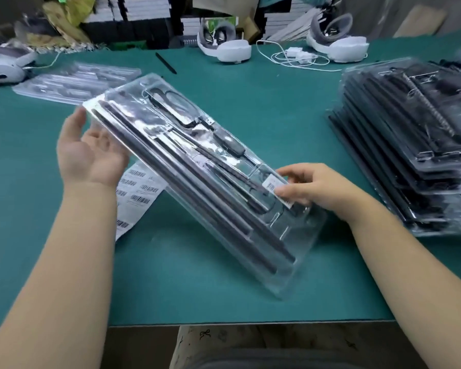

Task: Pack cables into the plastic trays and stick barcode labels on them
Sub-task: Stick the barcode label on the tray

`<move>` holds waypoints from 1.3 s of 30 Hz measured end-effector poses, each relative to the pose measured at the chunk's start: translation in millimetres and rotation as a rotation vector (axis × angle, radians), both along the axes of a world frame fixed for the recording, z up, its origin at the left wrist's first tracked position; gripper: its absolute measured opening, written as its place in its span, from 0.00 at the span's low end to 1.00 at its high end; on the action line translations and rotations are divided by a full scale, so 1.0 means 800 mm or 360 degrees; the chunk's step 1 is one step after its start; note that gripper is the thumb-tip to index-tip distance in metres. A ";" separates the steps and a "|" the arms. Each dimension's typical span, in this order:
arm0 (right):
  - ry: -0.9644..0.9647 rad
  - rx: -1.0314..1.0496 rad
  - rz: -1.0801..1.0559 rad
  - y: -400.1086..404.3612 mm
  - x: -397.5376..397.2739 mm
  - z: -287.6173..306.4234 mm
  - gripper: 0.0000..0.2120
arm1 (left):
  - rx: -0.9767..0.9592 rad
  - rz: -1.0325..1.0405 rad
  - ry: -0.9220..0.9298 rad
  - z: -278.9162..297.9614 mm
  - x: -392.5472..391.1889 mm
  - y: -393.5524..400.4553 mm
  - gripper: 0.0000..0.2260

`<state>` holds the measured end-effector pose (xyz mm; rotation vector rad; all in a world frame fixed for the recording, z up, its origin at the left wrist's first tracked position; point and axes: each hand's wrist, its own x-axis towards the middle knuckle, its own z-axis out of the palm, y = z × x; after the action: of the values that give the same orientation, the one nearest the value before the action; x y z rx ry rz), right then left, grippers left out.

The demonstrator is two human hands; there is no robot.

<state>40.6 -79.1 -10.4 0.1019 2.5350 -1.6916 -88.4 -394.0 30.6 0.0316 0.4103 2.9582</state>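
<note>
The right hand (314, 186) pinches a barcode label (273, 185) onto the filled tray (290, 262), the spread left hand (91, 153) supports it, and finished trays (410, 145) wait at three o'clock.

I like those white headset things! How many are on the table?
3. One headset sits at the far left edge, one at the far middle, one at the far right. More may be hidden outside the picture.

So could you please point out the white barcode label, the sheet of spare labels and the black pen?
white barcode label (273, 186), head view, its printed face.
sheet of spare labels (137, 193), head view, centre.
black pen (166, 63), head view, mid-barrel.
</note>
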 end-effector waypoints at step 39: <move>-0.0009 -0.0346 -0.0563 -0.024 -0.011 -0.019 0.46 | -0.1780 -0.0901 0.0310 -0.056 0.027 0.139 0.07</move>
<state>31.8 -98.3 -25.3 0.5669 2.4178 -2.0717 -66.7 -282.9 -14.1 0.2478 1.6601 1.8494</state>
